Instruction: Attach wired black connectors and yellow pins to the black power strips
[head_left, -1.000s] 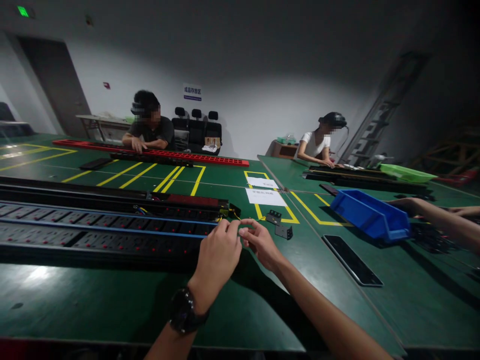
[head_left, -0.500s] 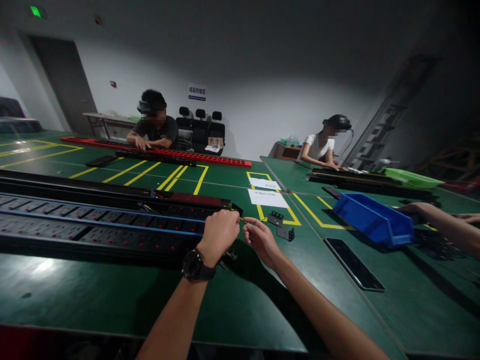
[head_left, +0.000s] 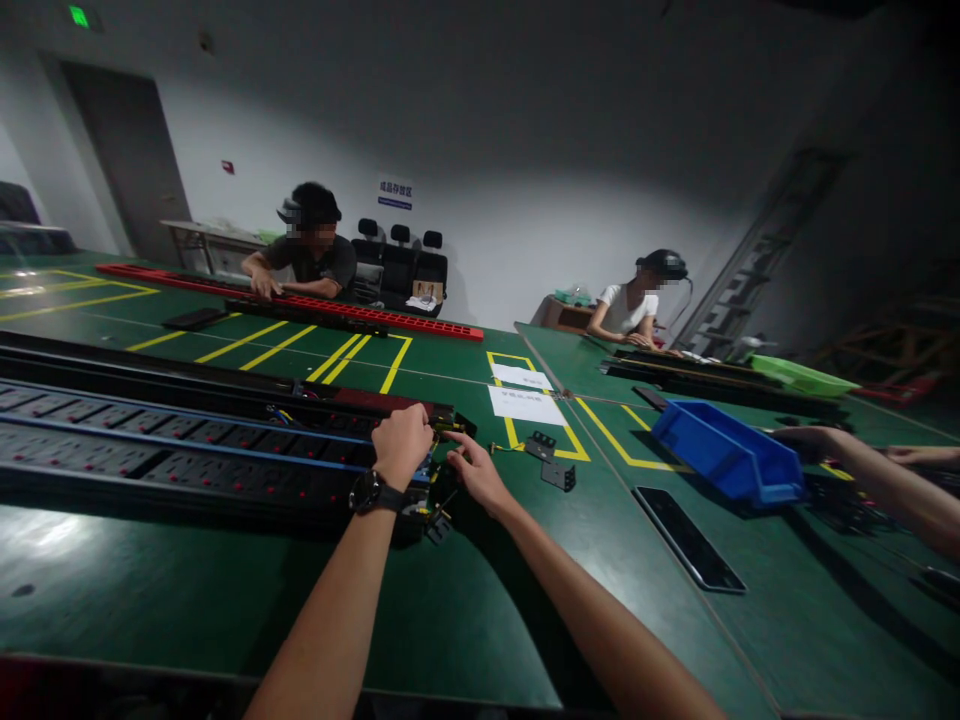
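Long black socket strips (head_left: 247, 468) with red marks lie on the green table to my left. At their right end my left hand (head_left: 403, 445), wearing a black watch, is closed with its fingertips hidden. Just right of it is my right hand (head_left: 478, 477), index finger stretched towards the left hand and thumb apart; I see nothing held in it. Below the hands, a small black bracket (head_left: 439, 530) and yellow wiring show at the strip end. Two more black brackets, one farther back (head_left: 540, 445) and one nearer (head_left: 559, 476), lie right of my hands.
A dark phone (head_left: 690, 540) and a blue bin (head_left: 727, 455) are on the right, with another person's hand (head_left: 814, 440) by the bin. White papers (head_left: 526, 405) lie ahead. Two people work across the table, near a red rail (head_left: 420, 324) and a green tray (head_left: 802, 376).
Both hands have moved slightly left and are still close together. My right index finger is now stretched out, and the bracket and wiring below the hands show more plainly.
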